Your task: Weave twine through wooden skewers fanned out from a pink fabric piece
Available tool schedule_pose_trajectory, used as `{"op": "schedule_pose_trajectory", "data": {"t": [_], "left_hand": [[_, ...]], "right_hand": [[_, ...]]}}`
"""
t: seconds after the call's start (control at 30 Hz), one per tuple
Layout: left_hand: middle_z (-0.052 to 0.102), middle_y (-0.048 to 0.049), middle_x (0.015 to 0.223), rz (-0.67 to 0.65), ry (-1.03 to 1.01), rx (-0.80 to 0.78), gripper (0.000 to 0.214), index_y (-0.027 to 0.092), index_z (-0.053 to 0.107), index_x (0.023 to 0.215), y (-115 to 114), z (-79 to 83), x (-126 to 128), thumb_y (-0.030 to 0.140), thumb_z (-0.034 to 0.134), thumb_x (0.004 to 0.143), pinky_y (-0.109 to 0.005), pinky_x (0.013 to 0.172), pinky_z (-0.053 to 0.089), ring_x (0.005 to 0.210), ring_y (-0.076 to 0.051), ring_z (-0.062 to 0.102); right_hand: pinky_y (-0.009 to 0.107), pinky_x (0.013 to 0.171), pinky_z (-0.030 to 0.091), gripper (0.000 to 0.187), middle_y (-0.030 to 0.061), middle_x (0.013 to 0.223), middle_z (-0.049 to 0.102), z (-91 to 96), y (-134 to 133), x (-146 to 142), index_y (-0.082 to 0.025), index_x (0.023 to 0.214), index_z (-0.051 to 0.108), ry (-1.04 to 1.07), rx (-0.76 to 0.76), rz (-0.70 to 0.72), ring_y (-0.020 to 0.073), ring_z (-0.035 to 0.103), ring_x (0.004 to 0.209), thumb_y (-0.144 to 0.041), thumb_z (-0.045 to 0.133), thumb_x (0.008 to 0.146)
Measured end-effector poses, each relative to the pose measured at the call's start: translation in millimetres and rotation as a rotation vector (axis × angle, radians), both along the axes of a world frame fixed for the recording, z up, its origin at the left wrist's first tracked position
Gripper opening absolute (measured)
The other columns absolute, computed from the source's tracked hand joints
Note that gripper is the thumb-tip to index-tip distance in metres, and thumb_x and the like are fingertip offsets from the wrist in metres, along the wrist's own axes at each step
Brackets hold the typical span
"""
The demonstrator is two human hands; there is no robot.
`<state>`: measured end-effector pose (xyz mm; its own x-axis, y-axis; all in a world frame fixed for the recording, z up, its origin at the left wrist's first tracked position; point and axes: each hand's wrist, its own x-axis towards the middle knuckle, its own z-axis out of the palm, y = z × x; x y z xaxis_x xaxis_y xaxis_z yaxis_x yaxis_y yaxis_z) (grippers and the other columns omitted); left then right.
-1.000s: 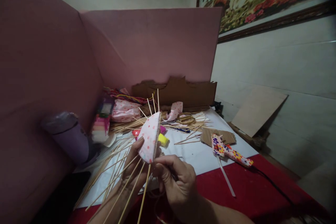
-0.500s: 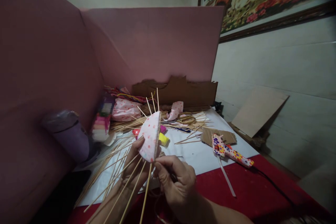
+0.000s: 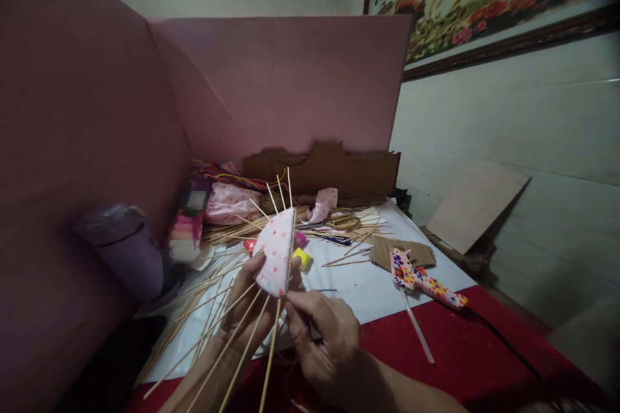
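Observation:
My left hand (image 3: 247, 306) grips a half-round piece covered in white polka-dot fabric (image 3: 276, 251), held upright on edge. Several thin bamboo sticks (image 3: 239, 352) run through it, poking out above and fanning down over my left wrist. My right hand (image 3: 322, 332) is closed in a pinch at the bottom edge of the piece, where one stick comes out. What the fingertips hold is too small to make out.
A floral hot glue gun (image 3: 423, 281) with a clear glue stick lies on white paper (image 3: 358, 287) to the right, its cord trailing over the red cloth (image 3: 460, 361). A heap of loose sticks (image 3: 242, 229), fabric scraps, cardboard pieces and a purple cup (image 3: 128, 251) crowd the back and left.
The fabric piece with its sticks has tilted slightly left. My right hand has shifted a little up toward its lower edge.

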<state>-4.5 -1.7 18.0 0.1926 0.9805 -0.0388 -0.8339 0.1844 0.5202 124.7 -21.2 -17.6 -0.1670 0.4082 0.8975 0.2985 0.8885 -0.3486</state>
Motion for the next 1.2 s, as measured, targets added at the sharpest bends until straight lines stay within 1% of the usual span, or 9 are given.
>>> {"op": "schedule_pose_trajectory", "data": {"t": [0.33, 0.47, 0.57, 0.67, 0.73, 0.9, 1.0, 1.1, 1.2], "left_hand": [[0.064, -0.0174, 0.098, -0.148, -0.053, 0.032, 0.048, 0.008, 0.039, 0.129, 1.0, 1.2, -2.0, 0.031, 0.037, 0.086, -0.027, 0.063, 0.054, 0.081, -0.021, 0.064], [0.064, -0.0165, 0.095, -0.118, -0.034, 0.039, 0.048, 0.006, 0.038, 0.128, -0.8, 3.6, -1.6, 0.028, 0.038, 0.086, -0.029, 0.066, 0.054, 0.077, -0.02, 0.063], [0.063, -0.0157, 0.095, -0.095, -0.014, 0.043, 0.046, 0.006, 0.04, 0.126, 0.0, 4.6, -3.2, 0.025, 0.042, 0.084, -0.027, 0.065, 0.054, 0.073, -0.018, 0.063], [0.063, -0.0156, 0.096, 0.025, 0.032, 0.077, 0.044, 0.008, 0.042, 0.125, 1.8, 4.8, -4.4, 0.021, 0.044, 0.083, -0.03, 0.066, 0.055, 0.073, -0.019, 0.063], [0.064, -0.0159, 0.096, 0.078, 0.056, 0.092, 0.042, 0.008, 0.043, 0.123, 2.2, 4.6, -3.8, 0.019, 0.044, 0.083, -0.032, 0.066, 0.055, 0.075, -0.02, 0.064], [0.066, -0.0162, 0.092, 0.07, 0.079, 0.138, 0.036, 0.005, 0.048, 0.116, 0.1, 2.6, 0.6, 0.02, 0.043, 0.084, -0.033, 0.067, 0.054, 0.072, -0.02, 0.064], [0.066, -0.0166, 0.092, 0.066, 0.086, 0.13, 0.036, 0.005, 0.048, 0.116, -0.2, 1.1, 2.3, 0.019, 0.044, 0.083, -0.035, 0.069, 0.054, 0.073, -0.021, 0.064], [0.066, -0.0158, 0.093, 0.065, 0.076, 0.11, 0.038, 0.007, 0.046, 0.119, 0.8, -0.1, 2.6, 0.018, 0.045, 0.082, -0.035, 0.07, 0.054, 0.076, -0.022, 0.065], [0.067, -0.0153, 0.093, 0.059, 0.065, 0.11, 0.039, 0.008, 0.046, 0.12, 0.9, -0.7, 2.8, 0.017, 0.046, 0.082, -0.035, 0.071, 0.054, 0.078, -0.022, 0.065]], "right_hand": [[0.027, 0.057, 0.042, 0.027, 0.0051, 0.079, 0.066, 2.5, 0.2, -2.6, -0.015, 0.105, 0.052, 0.022, 0.003, -0.01, 0.0146, 0.06, 0.065, -0.007, 0.05, 0.08], [0.026, 0.059, 0.043, 0.021, 0.0053, 0.079, 0.065, 4.6, 0.5, -2.1, -0.017, 0.1, 0.054, 0.026, -0.079, 0.015, 0.0143, 0.059, 0.065, -0.009, 0.049, 0.081], [0.024, 0.054, 0.041, 0.007, 0.0029, 0.068, 0.061, 6.6, 1.2, -2.5, -0.016, 0.084, 0.058, 0.073, -0.257, 0.081, 0.012, 0.054, 0.056, -0.016, 0.051, 0.081], [0.022, 0.047, 0.037, 0.012, -0.0004, 0.058, 0.054, 7.9, 0.3, -2.4, -0.016, 0.074, 0.057, 0.147, -0.525, 0.189, 0.0095, 0.046, 0.049, -0.024, 0.052, 0.082], [0.021, 0.047, 0.036, 0.015, -0.0008, 0.059, 0.054, 7.0, -1.1, -1.5, -0.016, 0.075, 0.056, 0.206, -0.678, 0.27, 0.0093, 0.046, 0.051, -0.028, 0.053, 0.083], [0.019, 0.05, 0.038, 0.019, -0.002, 0.058, 0.053, 1.1, -4.7, 1.9, -0.015, 0.075, 0.056, 0.35, -0.862, 0.352, 0.0088, 0.048, 0.053, -0.033, 0.057, 0.08], [0.019, 0.049, 0.038, 0.019, -0.0026, 0.058, 0.052, -1.6, -7.2, 3.2, -0.015, 0.076, 0.056, 0.366, -0.85, 0.302, 0.0084, 0.048, 0.052, -0.034, 0.056, 0.081], [0.018, 0.047, 0.04, 0.018, -0.0018, 0.061, 0.055, -4.5, -9.8, 3.5, -0.015, 0.086, 0.055, 0.304, -0.768, 0.205, 0.0091, 0.051, 0.053, -0.033, 0.054, 0.082], [0.019, 0.045, 0.041, 0.02, -0.0011, 0.062, 0.057, -9.3, -10.1, 3.3, -0.016, 0.1, 0.052, 0.143, -0.558, 0.011, 0.0106, 0.054, 0.05, -0.027, 0.053, 0.083]]}}
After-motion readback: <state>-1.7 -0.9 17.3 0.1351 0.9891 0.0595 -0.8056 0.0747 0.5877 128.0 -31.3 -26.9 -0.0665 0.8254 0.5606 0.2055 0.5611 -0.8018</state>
